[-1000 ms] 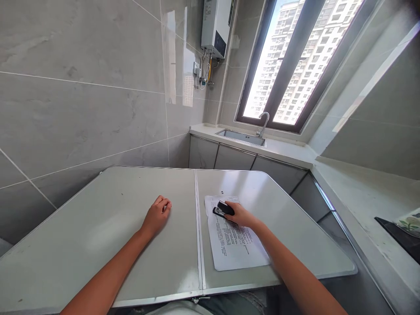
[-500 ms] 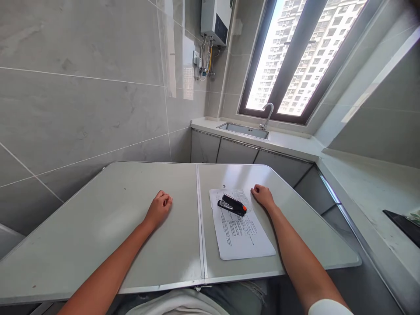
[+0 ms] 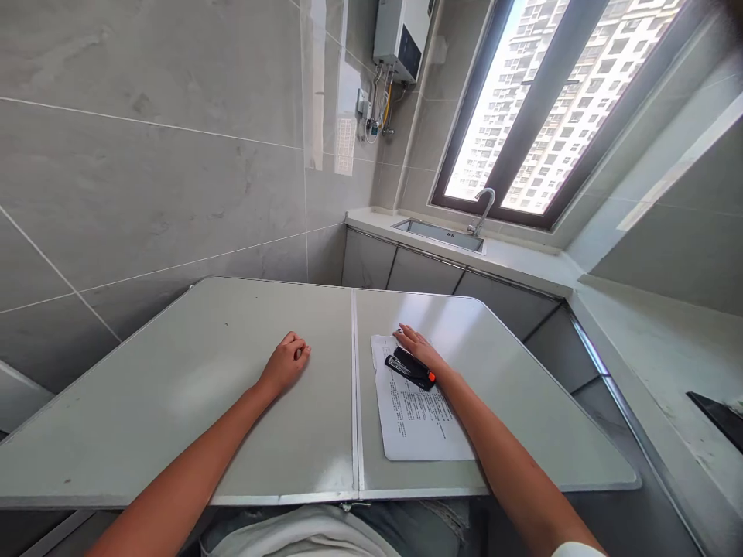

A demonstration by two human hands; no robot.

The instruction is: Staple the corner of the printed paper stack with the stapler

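My left hand (image 3: 285, 361) rests on the left half of the folding table (image 3: 244, 441), its fingers curled in with nothing visible in them. My right hand (image 3: 421, 350) reaches over the far end of some printed sheets of paper (image 3: 426, 433), fingers stretched out towards the left. Just beside and below it, a black stapler (image 3: 409, 368) with a red-orange end lies slantwise on the paper. The hand partly covers the stapler's far edge; whether they touch I cannot tell. A tiny dark item, too small to name, lies by the right fingertips.
A metal seam (image 3: 355, 387) splits the tabletop. Behind the table runs a counter with a sink (image 3: 441, 234) and a faucet (image 3: 483, 210). On the right-hand counter (image 3: 655, 340) lies a flat black object (image 3: 717, 418). A tiled wall (image 3: 174, 193) borders the left side.
My right hand has moved left from beside the paper to over its far end, and its curled fingers have stretched out. My left hand stays put; the view has shifted slightly.
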